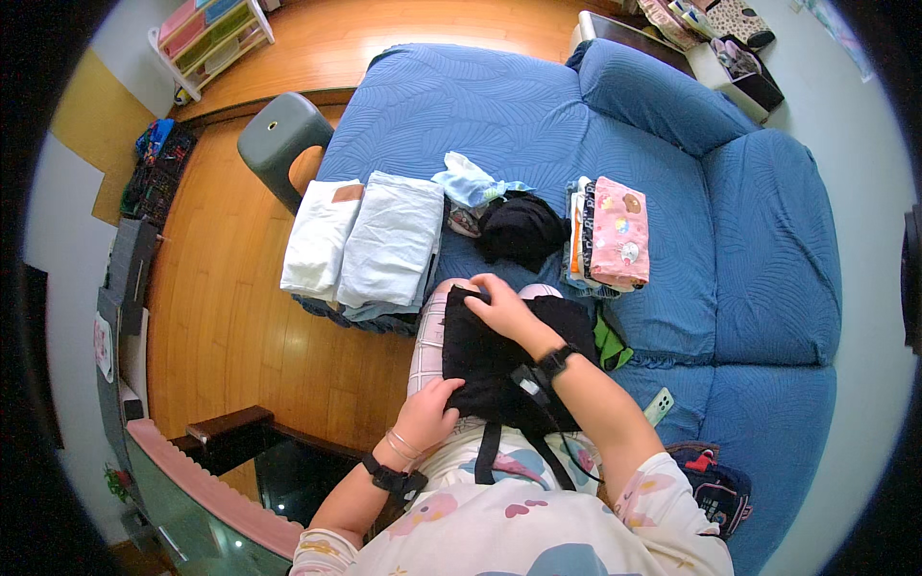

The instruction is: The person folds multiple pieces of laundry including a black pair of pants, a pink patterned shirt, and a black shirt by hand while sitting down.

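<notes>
A black garment [514, 360] lies spread over my lap; its exact kind does not show. My left hand [429, 413] pinches its lower left corner, fingers pressed together. At the top left edge my right hand [501, 309] has its fingers bent and closed on the cloth. Just beyond my knees, a bunched black cloth [523, 230] rests on the sofa beside a crumpled light blue garment [468, 180].
On the blue sofa [480, 101], folded white trousers [320, 238] and folded light blue trousers [391, 235] lie left, a folded stack with a pink garment [622, 230] right. A phone [659, 406] and a dark bag [715, 492] sit near my right arm. A grey stool [277, 139] stands left.
</notes>
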### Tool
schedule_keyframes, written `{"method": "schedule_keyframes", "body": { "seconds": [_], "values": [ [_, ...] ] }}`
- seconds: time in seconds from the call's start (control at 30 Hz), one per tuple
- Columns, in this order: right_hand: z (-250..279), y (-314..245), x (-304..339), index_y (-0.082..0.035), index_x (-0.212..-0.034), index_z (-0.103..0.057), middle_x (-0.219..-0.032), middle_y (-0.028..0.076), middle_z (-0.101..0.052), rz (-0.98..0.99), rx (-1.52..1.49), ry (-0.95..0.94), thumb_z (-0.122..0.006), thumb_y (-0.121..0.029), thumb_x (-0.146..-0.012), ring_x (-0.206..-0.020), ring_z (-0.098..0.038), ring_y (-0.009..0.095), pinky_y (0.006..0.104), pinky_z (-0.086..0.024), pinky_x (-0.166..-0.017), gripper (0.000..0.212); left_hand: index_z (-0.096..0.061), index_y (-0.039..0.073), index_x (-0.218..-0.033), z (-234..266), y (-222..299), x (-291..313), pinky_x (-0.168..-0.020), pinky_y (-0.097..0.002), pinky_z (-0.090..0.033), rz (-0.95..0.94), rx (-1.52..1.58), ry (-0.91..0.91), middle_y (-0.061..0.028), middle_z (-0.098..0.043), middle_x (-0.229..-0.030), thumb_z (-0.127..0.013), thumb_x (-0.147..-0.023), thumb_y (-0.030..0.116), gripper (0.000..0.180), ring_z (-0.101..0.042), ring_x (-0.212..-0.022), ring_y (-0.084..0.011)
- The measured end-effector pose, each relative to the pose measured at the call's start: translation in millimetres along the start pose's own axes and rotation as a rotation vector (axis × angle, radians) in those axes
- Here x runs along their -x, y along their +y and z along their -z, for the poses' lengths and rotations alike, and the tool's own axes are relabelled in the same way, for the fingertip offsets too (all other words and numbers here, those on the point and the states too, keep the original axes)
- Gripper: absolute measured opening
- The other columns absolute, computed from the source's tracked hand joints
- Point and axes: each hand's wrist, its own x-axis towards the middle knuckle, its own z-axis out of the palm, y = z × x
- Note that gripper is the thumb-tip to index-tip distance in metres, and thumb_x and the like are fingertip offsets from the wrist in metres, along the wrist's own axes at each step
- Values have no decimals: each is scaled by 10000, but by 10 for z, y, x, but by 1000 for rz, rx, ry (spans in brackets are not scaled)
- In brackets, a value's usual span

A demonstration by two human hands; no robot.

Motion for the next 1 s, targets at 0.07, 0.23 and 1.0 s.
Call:
{"method": "schedule_keyframes", "body": {
  "seconds": [0.07,0.23,1.0],
  "values": [
    [271,-30,293,14,-1125,-583,-1115,210,-619,90,238,123,-673,-242,-816,-1056,-580,379,426,-459,-937,411,-594,23,-1124,-4,36,-32,-799,-417,-505,13,38,28,-201,-600,-980,-601,-754,72,373,-591,-904,-382],
    [593,236,1217,-29,-1230,-546,-1303,208,-541,32,346,-5,-668,-271,-816,-1223,-498,385,463,-383,-1044,495,-624,0,-1011,-127,-22,-87,-772,-375,-507,64,120,70,-191,-618,-965,-663,-800,165,271,-616,-896,-308],
    [292,490,1538,93,-1376,-378,-1368,252,-469,-198,-293,14,-403,-225,-1011,-1289,-451,321,362,-338,-1086,485,-471,-15,-812,-475,1056,-838,-571,-385,-415,62,265,-83,-171,-470,-677,-627,-835,186,256,-464,-598,-251]
  ]
}}
